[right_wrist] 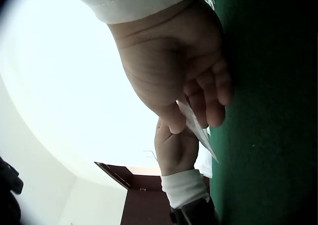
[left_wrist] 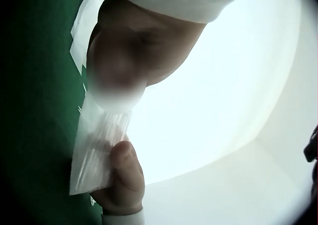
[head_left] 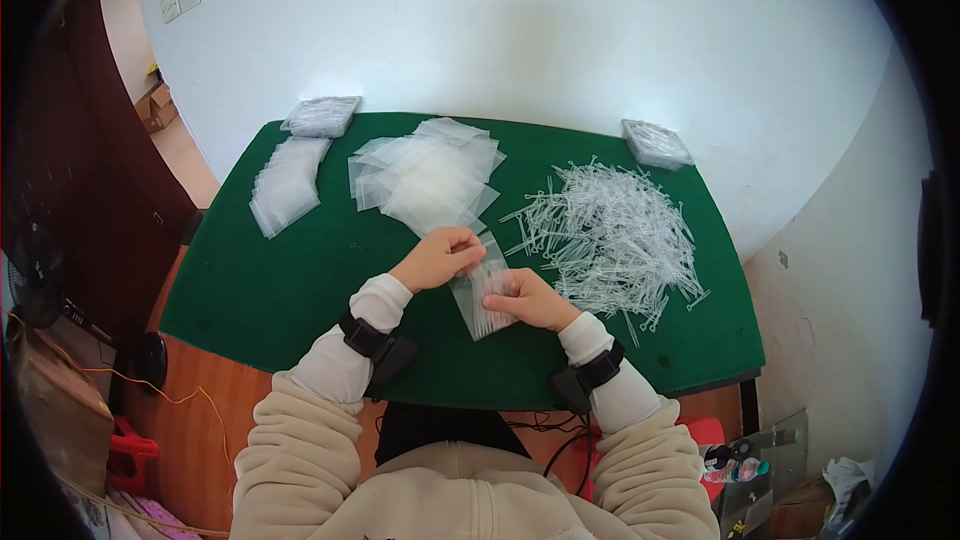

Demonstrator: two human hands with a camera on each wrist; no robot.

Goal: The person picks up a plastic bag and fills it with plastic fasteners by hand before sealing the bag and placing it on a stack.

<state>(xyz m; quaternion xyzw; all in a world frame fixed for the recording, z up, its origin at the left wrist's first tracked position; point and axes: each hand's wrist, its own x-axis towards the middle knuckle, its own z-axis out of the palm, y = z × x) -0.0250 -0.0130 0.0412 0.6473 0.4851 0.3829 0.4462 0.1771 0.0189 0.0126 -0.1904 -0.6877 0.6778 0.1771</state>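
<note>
A clear plastic bag (head_left: pixel 474 308) with thin clear sticks inside is held between both hands above the green table. The left hand (head_left: pixel 440 258) pinches its upper end. Lower down, the right hand (head_left: pixel 532 300) grips the bag's side, thumb on top; in the left wrist view the sticks show through the bag (left_wrist: pixel 89 158) beside the right hand (left_wrist: pixel 125 178). The right wrist view has the bag's edge (right_wrist: pixel 199 130) between the thumb and fingers of the right hand (right_wrist: pixel 174 66). To the right lies a large heap of loose clear sticks (head_left: pixel 620 240).
Empty clear bags (head_left: pixel 430 175) lie in a loose pile behind the hands, and a fanned row of bags (head_left: pixel 288 185) at the left. Filled packs rest at the back left (head_left: pixel 322 117) and back right (head_left: pixel 657 144) edges of the green table (head_left: pixel 230 285), near the wall.
</note>
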